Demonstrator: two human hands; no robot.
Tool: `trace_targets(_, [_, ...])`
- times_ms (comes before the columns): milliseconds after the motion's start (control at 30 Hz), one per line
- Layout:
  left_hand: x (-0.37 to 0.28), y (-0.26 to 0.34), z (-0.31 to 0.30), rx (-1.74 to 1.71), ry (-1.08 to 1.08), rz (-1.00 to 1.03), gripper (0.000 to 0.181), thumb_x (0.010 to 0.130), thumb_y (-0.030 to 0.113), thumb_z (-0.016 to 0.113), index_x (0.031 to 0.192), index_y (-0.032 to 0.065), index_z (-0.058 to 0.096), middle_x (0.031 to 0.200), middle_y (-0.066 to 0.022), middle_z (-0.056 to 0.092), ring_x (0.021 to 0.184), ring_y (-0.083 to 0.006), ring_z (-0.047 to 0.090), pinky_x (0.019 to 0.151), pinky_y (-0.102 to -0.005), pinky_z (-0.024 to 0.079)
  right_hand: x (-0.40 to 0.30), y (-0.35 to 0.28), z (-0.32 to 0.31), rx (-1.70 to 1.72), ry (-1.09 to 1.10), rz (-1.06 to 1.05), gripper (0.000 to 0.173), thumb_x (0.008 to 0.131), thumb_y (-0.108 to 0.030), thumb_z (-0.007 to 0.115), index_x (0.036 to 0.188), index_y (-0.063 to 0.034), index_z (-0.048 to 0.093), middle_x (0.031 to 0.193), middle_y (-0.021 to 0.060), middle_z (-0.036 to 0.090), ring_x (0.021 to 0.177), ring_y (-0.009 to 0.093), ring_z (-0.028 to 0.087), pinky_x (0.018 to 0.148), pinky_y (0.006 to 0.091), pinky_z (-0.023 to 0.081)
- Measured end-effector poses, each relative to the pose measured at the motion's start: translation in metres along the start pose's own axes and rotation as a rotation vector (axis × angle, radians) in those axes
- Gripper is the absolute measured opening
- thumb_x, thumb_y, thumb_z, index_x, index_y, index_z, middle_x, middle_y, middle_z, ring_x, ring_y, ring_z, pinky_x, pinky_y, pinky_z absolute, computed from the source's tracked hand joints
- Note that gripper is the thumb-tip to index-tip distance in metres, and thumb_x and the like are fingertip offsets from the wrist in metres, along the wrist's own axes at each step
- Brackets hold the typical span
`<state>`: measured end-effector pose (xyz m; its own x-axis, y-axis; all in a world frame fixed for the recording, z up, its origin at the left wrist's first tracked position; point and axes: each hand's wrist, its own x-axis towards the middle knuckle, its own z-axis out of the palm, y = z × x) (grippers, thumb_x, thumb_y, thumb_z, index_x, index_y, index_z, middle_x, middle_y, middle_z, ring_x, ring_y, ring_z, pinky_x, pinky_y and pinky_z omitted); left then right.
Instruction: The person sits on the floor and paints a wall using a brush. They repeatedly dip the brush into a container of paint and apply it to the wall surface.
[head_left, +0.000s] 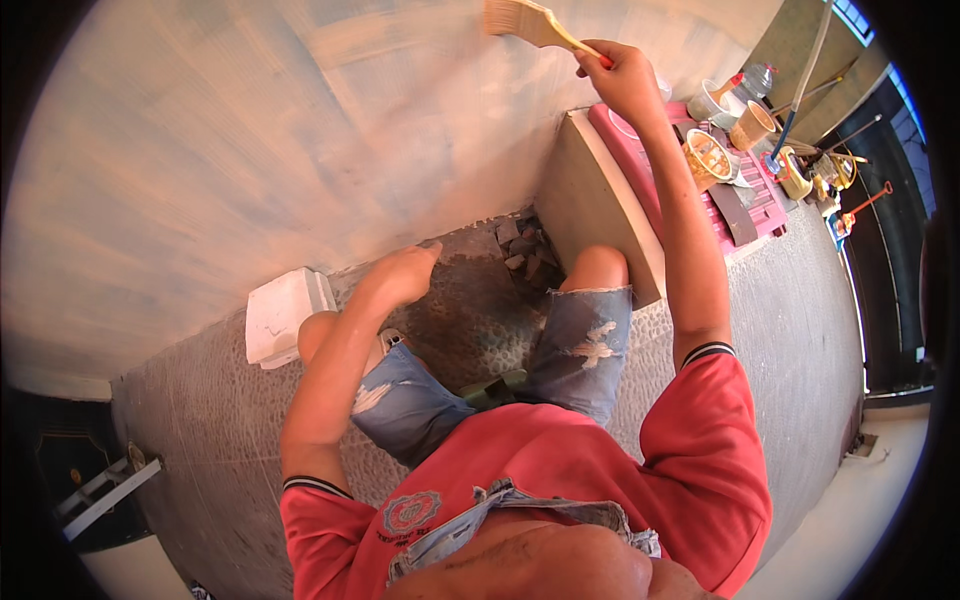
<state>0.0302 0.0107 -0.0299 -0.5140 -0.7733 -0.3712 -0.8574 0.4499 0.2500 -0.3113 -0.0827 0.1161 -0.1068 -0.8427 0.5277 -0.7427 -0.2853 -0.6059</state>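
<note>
My right hand (619, 79) grips the thin handle of a wide, pale-bristled paintbrush (536, 22) high up at the wall. The bristles point left and lie against or very close to the painted wall (300, 112); which of the two I cannot tell. Streaks of peach over bluish grey cover that wall. Low in front of my left knee, my left hand (401, 274) hangs with its back towards me. No object shows in it, though its palm and the curled fingers are hidden. A white block (289, 319) stands beside that knee at the wall's foot.
A low ledge (611, 202) juts from the wall at my right knee. Beyond it, a pink plastic surface (769, 202) bears a paint-smeared cup (706, 159), another cup (752, 125) and a tub (709, 101) with a brush. Broken rubble (529, 251) lies in the corner. An aluminium ladder (112, 499) is behind left.
</note>
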Motion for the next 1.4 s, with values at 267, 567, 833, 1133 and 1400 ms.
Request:
trace_targets(267, [0.000, 0.005, -0.002, 0.030, 0.002, 0.007, 0.059, 0.086, 0.000, 0.046, 0.144, 0.0048, 0.044, 0.110, -0.0233, 0.066, 0.102, -0.0386, 0.063, 0.083, -0.0474, 0.050, -0.011, 0.041, -0.043, -0.201, 0.182, 0.109, 0.030, 0.091, -0.026, 0.060, 0.109, -0.0067, 0.073, 0.078, 0.0138, 0.072, 0.072, 0.026, 0.070, 0.071, 0.0382, 0.053])
trace_targets(567, [0.008, 0.001, -0.001, 0.020, -0.040, -0.037, 0.059, 0.087, -0.002, 0.043, 0.146, 0.0068, 0.043, 0.123, -0.0232, 0.062, 0.114, -0.0398, 0.059, 0.091, -0.0460, 0.050, -0.083, -0.099, 0.049, -0.032, 0.197, -0.274, 0.032, 0.095, -0.024, 0.064, 0.121, -0.0064, 0.068, 0.081, 0.0138, 0.065, 0.063, 0.023, 0.062, 0.059, 0.0368, 0.049])
trace_targets(833, [-0.001, 0.007, -0.012, -0.024, -0.077, -0.055, 0.056, 0.090, 0.003, 0.043, 0.146, 0.0060, 0.043, 0.116, -0.0229, 0.064, 0.107, -0.0373, 0.061, 0.088, -0.0459, 0.049, -0.025, -0.121, 0.134, -0.071, 0.089, -0.601, 0.028, 0.090, -0.020, 0.063, 0.117, -0.0116, 0.069, 0.086, 0.0116, 0.063, 0.068, 0.033, 0.064, 0.061, 0.0426, 0.053])
trace_targets(1133, [-0.012, 0.001, -0.009, -0.021, 0.013, -0.001, 0.061, 0.083, -0.005, 0.044, 0.144, -0.0001, 0.043, 0.116, -0.0258, 0.064, 0.111, -0.0390, 0.060, 0.090, -0.0460, 0.050, 0.011, -0.062, 0.024, -0.294, -0.032, -0.306, 0.028, 0.088, -0.023, 0.060, 0.111, -0.0122, 0.072, 0.081, 0.0188, 0.070, 0.075, 0.036, 0.069, 0.069, 0.0450, 0.054])
trace_targets(1400, [-0.007, 0.012, -0.013, 0.002, -0.008, -0.006, 0.056, 0.087, 0.000, 0.045, 0.143, 0.0007, 0.044, 0.114, -0.0267, 0.064, 0.108, -0.0397, 0.061, 0.090, -0.0464, 0.049, 0.059, 0.018, -0.076, -0.382, -0.165, -0.150, 0.033, 0.084, -0.023, 0.066, 0.114, -0.0117, 0.072, 0.092, 0.0214, 0.071, 0.084, 0.034, 0.071, 0.078, 0.0434, 0.055])
